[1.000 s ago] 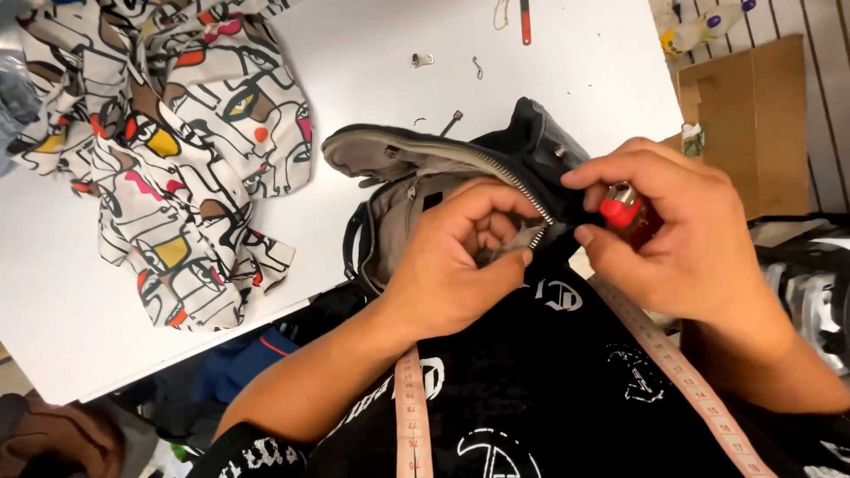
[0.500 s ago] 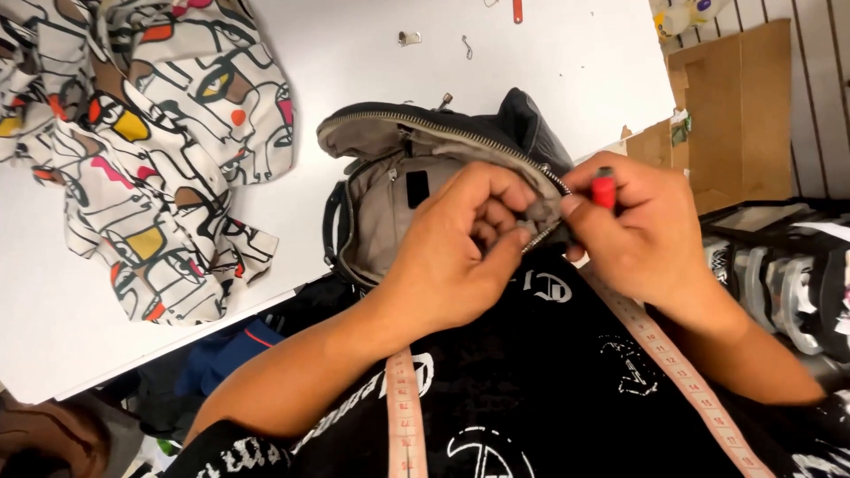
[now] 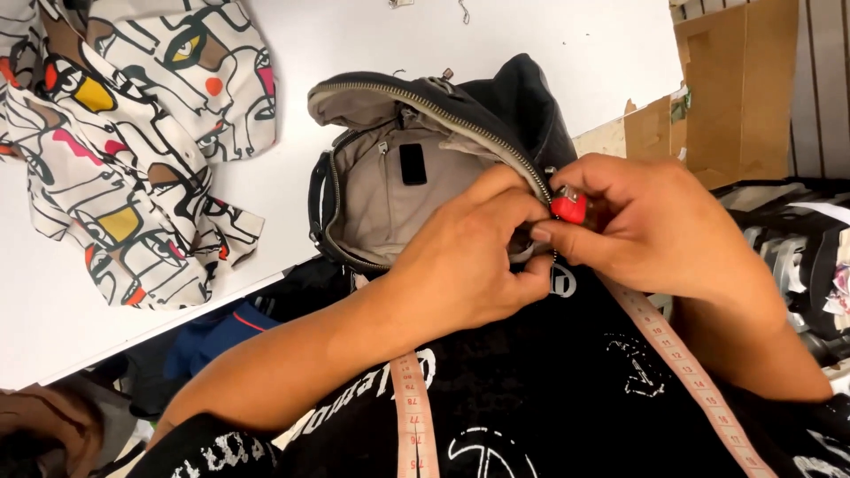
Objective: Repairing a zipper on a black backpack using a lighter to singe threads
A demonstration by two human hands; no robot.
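The person's left hand point(image 3: 469, 265) is pinched shut on the edge of an open black bag with a beige fabric lining point(image 3: 398, 190), right at its metal zipper point(image 3: 482, 133), at the near edge of the white table point(image 3: 567, 53). Touching it, the right hand point(image 3: 646, 226) grips a small red-handled tool point(image 3: 569, 207) between thumb and fingers. A pink measuring tape point(image 3: 412, 416) hangs over the black printed shirt point(image 3: 549, 389), and a patterned white cloth with coloured faces point(image 3: 133, 133) lies well to the left.

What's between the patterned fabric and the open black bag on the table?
In the head view, only a strip of bare white table separates the patterned fabric from the black bag; nothing lies in that gap.
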